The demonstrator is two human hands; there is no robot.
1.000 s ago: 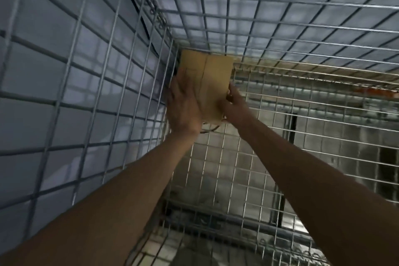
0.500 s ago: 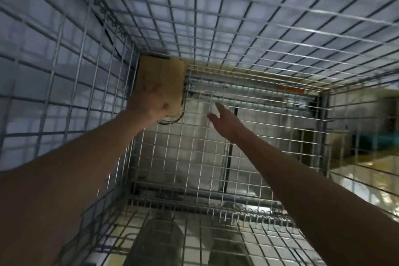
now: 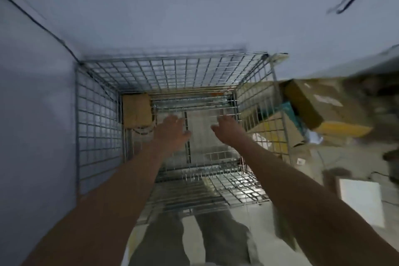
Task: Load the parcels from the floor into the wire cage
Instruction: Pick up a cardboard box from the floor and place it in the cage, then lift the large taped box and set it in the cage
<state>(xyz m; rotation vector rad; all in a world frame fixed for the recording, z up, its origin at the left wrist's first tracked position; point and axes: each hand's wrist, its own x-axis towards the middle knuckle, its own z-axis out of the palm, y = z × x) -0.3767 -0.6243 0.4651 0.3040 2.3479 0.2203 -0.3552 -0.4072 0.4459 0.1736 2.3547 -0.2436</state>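
Since a second ago, both hands have been lifted off the brown parcel (image 3: 136, 110), which is left in the far-left corner of the wire cage (image 3: 98, 114). The left hand (image 3: 172, 134) and right hand (image 3: 226, 129) are held over the cage floor, fingers loose, nothing gripped. More parcels (image 3: 311, 103) are seen heaped outside the right wall. The next one is best taken with both hands and set flush beside the first, so that rows are kept tight.

Wire cage (image 3: 99, 114) — shiny metal; parcel (image 3: 136, 110) — matt brown cardboard.
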